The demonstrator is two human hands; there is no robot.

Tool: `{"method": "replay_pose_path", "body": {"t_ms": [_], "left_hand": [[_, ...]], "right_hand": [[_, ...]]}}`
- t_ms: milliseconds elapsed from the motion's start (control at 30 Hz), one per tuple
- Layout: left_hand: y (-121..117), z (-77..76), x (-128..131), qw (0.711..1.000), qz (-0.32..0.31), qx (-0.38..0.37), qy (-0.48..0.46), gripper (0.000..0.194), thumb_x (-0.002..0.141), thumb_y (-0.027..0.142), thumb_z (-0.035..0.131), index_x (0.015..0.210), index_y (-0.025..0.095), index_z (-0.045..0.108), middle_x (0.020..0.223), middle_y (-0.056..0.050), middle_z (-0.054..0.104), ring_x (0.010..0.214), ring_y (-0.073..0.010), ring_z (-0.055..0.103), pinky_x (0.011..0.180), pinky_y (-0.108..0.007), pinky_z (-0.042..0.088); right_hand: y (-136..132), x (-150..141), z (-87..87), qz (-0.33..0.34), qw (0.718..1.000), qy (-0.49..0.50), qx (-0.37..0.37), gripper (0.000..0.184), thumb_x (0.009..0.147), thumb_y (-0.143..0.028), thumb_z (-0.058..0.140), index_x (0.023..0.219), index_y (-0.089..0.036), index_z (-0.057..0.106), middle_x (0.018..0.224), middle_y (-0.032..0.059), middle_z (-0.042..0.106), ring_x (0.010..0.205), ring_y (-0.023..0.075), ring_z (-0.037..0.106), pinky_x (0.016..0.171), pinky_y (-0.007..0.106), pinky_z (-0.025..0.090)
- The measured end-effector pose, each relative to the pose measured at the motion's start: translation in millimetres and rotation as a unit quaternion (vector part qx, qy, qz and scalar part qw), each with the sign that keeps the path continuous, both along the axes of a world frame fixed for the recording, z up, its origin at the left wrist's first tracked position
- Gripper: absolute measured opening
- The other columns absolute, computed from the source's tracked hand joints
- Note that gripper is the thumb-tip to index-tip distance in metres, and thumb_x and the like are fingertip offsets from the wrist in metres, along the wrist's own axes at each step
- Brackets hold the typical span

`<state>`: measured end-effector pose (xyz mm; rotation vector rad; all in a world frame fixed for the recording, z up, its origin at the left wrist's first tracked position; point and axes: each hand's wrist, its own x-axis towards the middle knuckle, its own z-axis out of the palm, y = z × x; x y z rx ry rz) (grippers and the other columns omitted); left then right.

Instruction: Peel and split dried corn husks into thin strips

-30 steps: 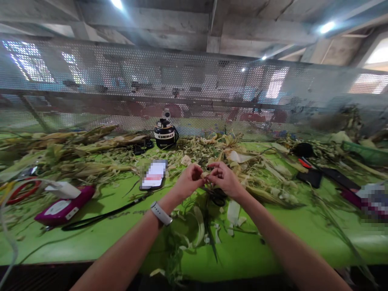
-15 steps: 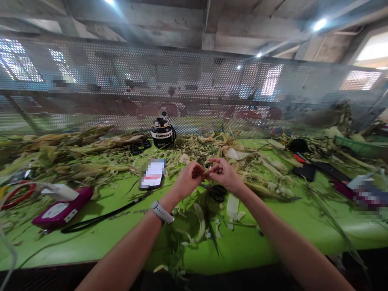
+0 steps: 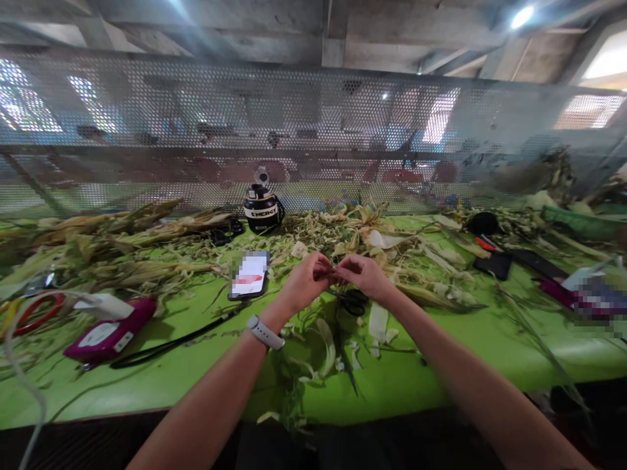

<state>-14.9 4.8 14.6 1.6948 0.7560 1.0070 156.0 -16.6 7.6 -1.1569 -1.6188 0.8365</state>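
Observation:
My left hand (image 3: 308,281) and my right hand (image 3: 365,277) meet fingertip to fingertip above the green table (image 3: 196,385). Both are closed in a pinch. Whatever lies between the fingertips is too small and too hidden to name. A watch with a pale strap (image 3: 264,333) is on my left wrist. Just below the hands lie black-handled scissors (image 3: 353,302). Pale husk strips (image 3: 327,346) and a white scrap (image 3: 378,321) are scattered nearer to me. Behind the fingers spreads a heap of dry corn husk shreds (image 3: 337,228).
A phone (image 3: 249,274) lies left of my hands, with a black bottle (image 3: 262,210) behind it. Farther left are a magenta device (image 3: 110,333) with a white plug and long corn husks (image 3: 122,241). At right are a black flat object (image 3: 494,265) and a green basket (image 3: 578,222). A perforated screen (image 3: 313,130) stands behind.
My right hand's fingers, more spread before, have drawn together against the left fingertips. A yellowish bit seen between them earlier is now hidden. The whole view has shifted slightly.

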Motion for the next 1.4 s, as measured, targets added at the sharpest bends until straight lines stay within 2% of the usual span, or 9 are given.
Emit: {"method": "replay_pose_path", "body": {"t_ms": [200,400,500,633,833,1000,1167,1267,1400], "left_hand": [[-1.3,1.7,0.8,0.999,-0.037,0.012,0.021,0.030,0.058,0.005,0.068,0.082,0.019,0.057,0.077,-0.002,0.065,0.074,-0.0159,0.061,0.072,-0.026,0.045],[-5.4,4.5,0.4,0.998,-0.058,-0.005,0.034,0.033,0.059,0.005,0.062,0.088,0.018,0.053,0.074,0.001,0.061,0.070,-0.0137,0.058,0.069,-0.025,0.043],[-6.9,4.5,1.8,0.996,-0.081,-0.043,0.019,0.026,0.061,0.008,0.059,0.085,0.017,0.054,0.073,0.001,0.061,0.070,-0.0134,0.056,0.066,-0.024,0.042],[-7.4,3.3,3.7,0.990,-0.104,-0.097,0.007,0.006,0.068,0.017,0.056,0.071,0.017,0.061,0.067,0.001,0.059,0.060,-0.0114,0.049,0.055,-0.022,0.037],[-9.7,4.5,4.0,0.986,-0.122,-0.110,0.014,0.022,0.068,0.036,0.070,0.066,0.014,0.067,0.059,0.001,0.059,0.054,-0.0092,0.045,0.054,-0.022,0.033],[-8.5,1.5,2.7,0.980,-0.160,-0.111,0.047,0.033,0.068,0.046,0.070,0.070,0.013,0.069,0.057,0.000,0.061,0.053,-0.0087,0.048,0.053,-0.021,0.033],[-4.1,-5.3,4.5,0.979,-0.098,-0.173,-0.031,0.038,0.061,0.048,0.075,0.074,0.013,0.067,0.062,0.001,0.062,0.052,-0.0065,0.049,0.052,-0.020,0.034],[-2.3,-6.9,6.2,0.974,-0.058,-0.201,-0.081,0.038,0.058,0.047,0.077,0.076,0.015,0.066,0.071,0.000,0.064,0.057,-0.0072,0.053,0.054,-0.019,0.036],[-3.5,-4.6,6.3,0.979,-0.049,-0.190,-0.063,0.037,0.059,0.046,0.076,0.074,0.014,0.064,0.067,0.001,0.063,0.055,-0.0074,0.052,0.052,-0.020,0.036]], "right_hand": [[-2.1,-4.7,4.4,-0.041,0.999,-0.001,-0.003,0.015,0.065,-0.030,0.064,0.061,-0.017,0.058,0.054,-0.0038,0.055,0.053,0.0100,0.047,0.051,0.023,0.036],[-4.0,-10.2,5.4,-0.098,0.990,0.095,-0.025,0.016,0.065,-0.032,0.063,0.061,-0.017,0.058,0.055,-0.0034,0.053,0.052,0.0094,0.043,0.052,0.023,0.035],[-5.3,-13.1,5.7,-0.122,0.988,0.093,0.024,0.019,0.068,-0.034,0.063,0.062,-0.018,0.055,0.058,-0.0027,0.053,0.054,0.0104,0.045,0.054,0.024,0.037],[-6.6,-15.6,5.2,-0.097,0.991,0.047,0.073,0.022,0.071,-0.038,0.062,0.066,-0.019,0.054,0.060,-0.0023,0.053,0.056,0.0110,0.047,0.056,0.025,0.039],[-2.9,-11.4,3.4,-0.070,0.994,0.072,0.050,0.027,0.069,-0.043,0.063,0.066,-0.018,0.054,0.059,-0.0026,0.051,0.054,0.0104,0.045,0.054,0.025,0.038],[1.3,-8.7,3.0,-0.100,0.989,0.103,0.036,0.034,0.065,-0.049,0.067,0.065,-0.017,0.054,0.057,-0.0033,0.049,0.053,0.0097,0.042,0.051,0.023,0.035],[-0.5,-1.0,9.8,-0.128,0.981,0.144,-0.011,0.045,0.075,-0.062,0.051,0.069,-0.017,0.055,0.060,-0.0017,0.051,0.050,0.0097,0.044,0.048,0.023,0.036],[-3.8,3.7,13.4,-0.119,0.991,0.065,-0.011,0.051,0.079,-0.066,0.041,0.065,-0.018,0.052,0.058,-0.0014,0.050,0.049,0.0104,0.044,0.048,0.023,0.035],[-5.5,1.5,11.4,-0.118,0.983,-0.110,0.092,0.044,0.079,-0.054,0.053,0.055,-0.018,0.048,0.051,-0.0029,0.044,0.050,0.0097,0.039,0.051,0.023,0.031]]}}
